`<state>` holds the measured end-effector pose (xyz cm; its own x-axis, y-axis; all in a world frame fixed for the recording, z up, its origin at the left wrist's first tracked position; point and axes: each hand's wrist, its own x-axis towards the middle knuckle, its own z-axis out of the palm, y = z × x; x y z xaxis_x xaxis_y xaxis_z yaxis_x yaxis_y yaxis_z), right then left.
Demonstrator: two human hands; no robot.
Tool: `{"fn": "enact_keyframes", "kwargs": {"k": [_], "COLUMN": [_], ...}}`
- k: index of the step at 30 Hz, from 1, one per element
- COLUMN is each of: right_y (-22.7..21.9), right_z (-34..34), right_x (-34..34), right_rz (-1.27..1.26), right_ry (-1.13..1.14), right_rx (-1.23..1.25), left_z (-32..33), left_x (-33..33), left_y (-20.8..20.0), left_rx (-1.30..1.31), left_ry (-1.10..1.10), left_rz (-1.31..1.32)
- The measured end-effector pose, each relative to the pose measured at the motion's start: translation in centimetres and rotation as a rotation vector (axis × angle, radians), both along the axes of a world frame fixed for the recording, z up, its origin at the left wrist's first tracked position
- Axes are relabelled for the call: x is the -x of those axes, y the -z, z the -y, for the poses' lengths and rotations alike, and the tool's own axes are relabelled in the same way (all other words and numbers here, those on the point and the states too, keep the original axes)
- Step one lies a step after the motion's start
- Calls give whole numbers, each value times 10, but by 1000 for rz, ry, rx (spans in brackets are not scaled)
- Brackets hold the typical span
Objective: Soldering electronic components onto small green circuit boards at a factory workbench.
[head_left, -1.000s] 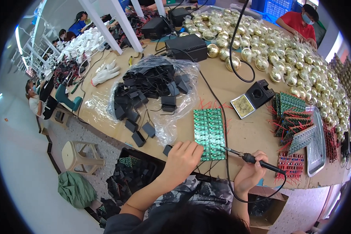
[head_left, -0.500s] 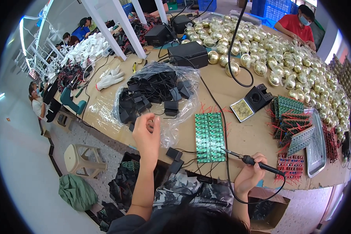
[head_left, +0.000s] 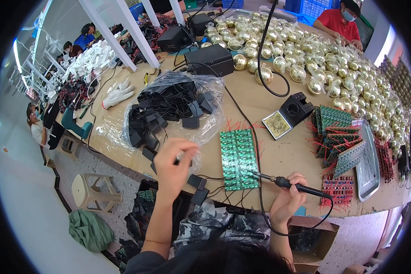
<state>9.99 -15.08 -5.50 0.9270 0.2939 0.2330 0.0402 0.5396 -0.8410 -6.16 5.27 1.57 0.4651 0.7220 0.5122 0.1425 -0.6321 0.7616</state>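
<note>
My right hand point(head_left: 288, 199) grips a soldering iron point(head_left: 301, 187) by its black handle. Its tip meets the lower right part of a green circuit board panel point(head_left: 239, 160) lying on the table. Short black wires run from the panel's lower edge and left side to two small black boxes point(head_left: 197, 189) at the table's front edge. My left hand point(head_left: 172, 164) is raised left of the panel, fingers curled inward and slightly blurred; what they pinch, if anything, is hidden. Beside it lie more black boxes point(head_left: 149, 153), in front of a clear plastic bag point(head_left: 205, 84) heaped with wired black boxes.
A soldering stand with sponge point(head_left: 278, 125) sits right of the panel. Farther right are stacked boards point(head_left: 335, 125), a metal tray point(head_left: 367, 169) and many gold balls point(head_left: 315, 64). A black cable point(head_left: 242, 107) crosses the table. A white glove point(head_left: 118, 95) and power drill point(head_left: 75, 124) lie left.
My left hand has turned, its fingers swinging from upward to the right. The iron's tip stays on the panel's lower right part. The whole view has shifted slightly.
</note>
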Motion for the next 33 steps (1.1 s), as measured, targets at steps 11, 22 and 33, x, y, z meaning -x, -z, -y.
{"fn": "enact_keyframes", "kwargs": {"k": [11,22,33], "right_y": [-3,-6,-4], "right_z": [-13,-16,-15], "right_x": [16,17,18], "right_rz": [346,500,510], "right_ry": [-76,-164,-177], "right_rx": [207,355,344], "left_z": [22,21,22], "left_x": [-1,-7,-10], "left_y": [25,22,21], "left_rx": [-240,-166,-153], "left_ry": [205,210,215], "left_rz": [-443,-495,-523]}}
